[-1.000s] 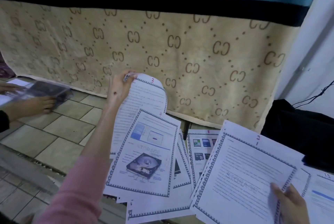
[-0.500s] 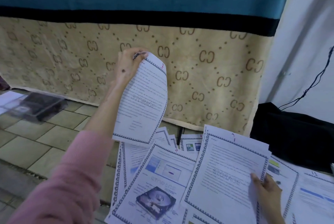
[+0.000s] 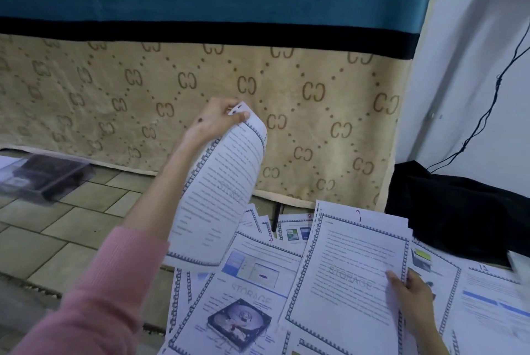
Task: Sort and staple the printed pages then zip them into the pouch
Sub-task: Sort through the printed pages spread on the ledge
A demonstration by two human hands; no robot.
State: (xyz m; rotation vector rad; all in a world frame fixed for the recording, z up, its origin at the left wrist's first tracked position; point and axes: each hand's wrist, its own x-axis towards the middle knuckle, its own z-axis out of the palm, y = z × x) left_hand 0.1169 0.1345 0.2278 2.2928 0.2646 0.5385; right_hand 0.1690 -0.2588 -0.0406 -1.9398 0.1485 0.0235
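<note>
Tiled floor [image 3: 57,220]: left hand [image 3: 213,122] pinches page [image 3: 220,194] aloft.

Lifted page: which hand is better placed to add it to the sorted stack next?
Left, probably. The left hand already pinches the lifted page by its top corner, above the spread sheets. The right hand is busy gripping the sorted stack at its right edge, so it should just steady it.

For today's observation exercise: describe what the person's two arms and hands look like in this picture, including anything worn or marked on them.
The left arm wears a pink knitted sleeve, pushed up so the forearm is bare. The left hand is bare, with a small dark mark on its back. The right hand is bare too; no sleeve shows on its wrist within the frame. No rings, watch or gloves are visible on either hand.
</note>
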